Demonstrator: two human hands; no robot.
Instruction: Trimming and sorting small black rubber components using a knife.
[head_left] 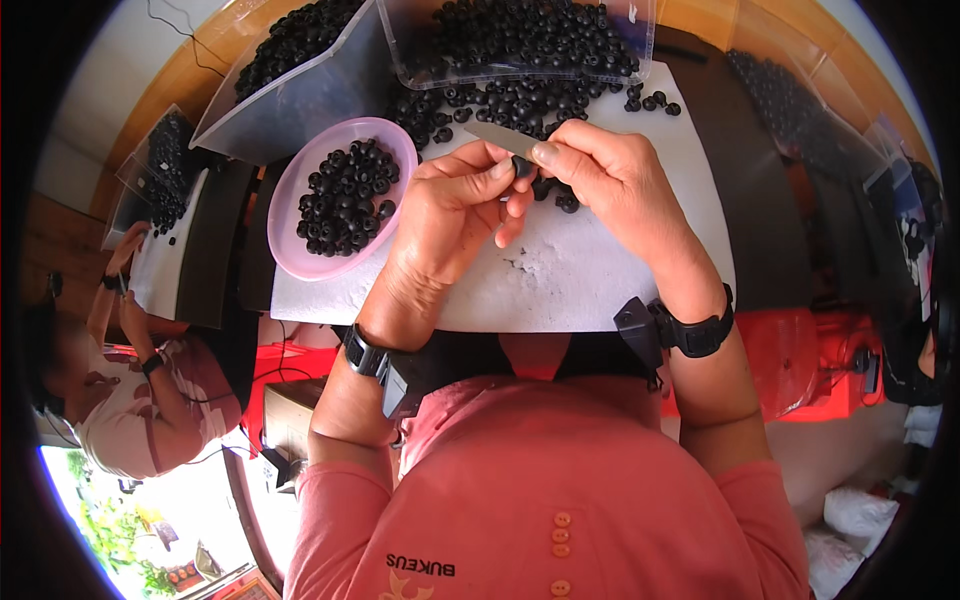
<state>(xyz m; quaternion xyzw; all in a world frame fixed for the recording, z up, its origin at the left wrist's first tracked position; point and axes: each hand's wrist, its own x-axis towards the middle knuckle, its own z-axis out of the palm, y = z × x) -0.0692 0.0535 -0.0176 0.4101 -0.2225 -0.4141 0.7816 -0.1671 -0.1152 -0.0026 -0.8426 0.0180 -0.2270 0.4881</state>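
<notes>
My left hand (445, 205) pinches a small black rounded part (521, 167) between thumb and fingertips, above the white work surface (610, 285). Closed around a thin knife, my right hand (622, 185) keeps its thumb close to that part. The knife's pale blade (500, 136) points up and to the left, and its handle is hidden in my fingers. Just beyond both hands lies a loose pile of the same black parts (500, 102), several of them with holes. Left of my left hand, a pink oval bowl (287, 245) holds many more.
Two clear plastic bins stand at the back, one at the left (300, 112) and one in the middle (400, 78), both holding black parts. Dark crumbs (520, 265) dot the white surface. At far left another person (150, 400) works at a similar table. A red stool (825, 365) stands right.
</notes>
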